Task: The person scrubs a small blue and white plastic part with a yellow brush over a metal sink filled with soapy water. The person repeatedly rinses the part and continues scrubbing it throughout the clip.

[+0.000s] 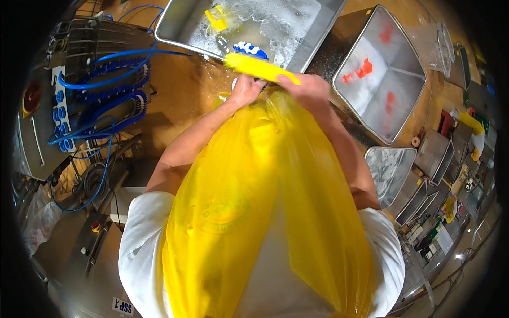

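My right hand (312, 91), smeared by motion, is closed on a long yellow brush-like tool (257, 66). The tool is blurred, and its working face does not show. My left hand (246, 90) is closed just below it, with its fingers curled round something dark that is mostly hidden. Beyond the yellow tool, a blue and white toothed piece (250, 50) shows at the near wall of a metal tub (183, 46) of sudsy water. Whether my left hand holds that piece, I cannot tell. A yellow object (216, 19) lies in the suds.
To the right stands a deep metal bin (382, 85) with foam and orange-red pieces; a smaller metal tub (389, 172) sits nearer. On the left are a machine (45, 127) and blue hoses (101, 85). A yellow apron (233, 201) covers my front. The floor (169, 106) is brown.
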`<state>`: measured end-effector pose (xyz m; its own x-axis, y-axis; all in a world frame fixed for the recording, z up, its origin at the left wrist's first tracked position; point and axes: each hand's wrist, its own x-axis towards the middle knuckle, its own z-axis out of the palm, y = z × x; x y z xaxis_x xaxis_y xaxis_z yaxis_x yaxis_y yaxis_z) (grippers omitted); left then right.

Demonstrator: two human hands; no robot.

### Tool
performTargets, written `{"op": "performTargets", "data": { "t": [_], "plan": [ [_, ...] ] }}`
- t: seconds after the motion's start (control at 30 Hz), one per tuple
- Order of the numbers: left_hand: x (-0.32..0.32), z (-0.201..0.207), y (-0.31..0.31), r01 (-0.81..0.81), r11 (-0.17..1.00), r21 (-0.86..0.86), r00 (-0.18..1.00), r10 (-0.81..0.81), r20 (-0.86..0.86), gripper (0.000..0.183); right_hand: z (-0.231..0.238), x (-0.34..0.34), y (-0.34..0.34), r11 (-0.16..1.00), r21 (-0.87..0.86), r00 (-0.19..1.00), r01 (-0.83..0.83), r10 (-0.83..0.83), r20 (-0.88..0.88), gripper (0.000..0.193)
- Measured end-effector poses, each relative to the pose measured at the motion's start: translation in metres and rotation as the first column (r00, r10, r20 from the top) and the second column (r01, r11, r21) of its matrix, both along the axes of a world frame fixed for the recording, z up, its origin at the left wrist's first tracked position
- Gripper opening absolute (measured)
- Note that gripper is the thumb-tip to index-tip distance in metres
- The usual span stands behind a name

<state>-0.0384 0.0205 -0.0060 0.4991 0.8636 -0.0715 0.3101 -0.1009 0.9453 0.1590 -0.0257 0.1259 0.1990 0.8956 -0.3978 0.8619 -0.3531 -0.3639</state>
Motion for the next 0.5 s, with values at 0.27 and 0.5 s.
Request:
{"op": "performTargets", "data": {
  "t": [0.27,0.5],
  "plan": [
    [-0.011,0.02,0.008,0.147,0.946,-0.29,0.967,-0.076,0.243,0.018,-0.027,0.107,-0.024,0.975,-0.219,0.992,0.043,-0.017,0.122,0.075],
    [-0.007,0.043,0.017,0.101,0.934,-0.343,0.987,-0.138,-0.083,0.021,-0.065,0.047,-0.011,0.985,-0.17,0.998,0.022,-0.013,0.055,0.075]
  ]
}}
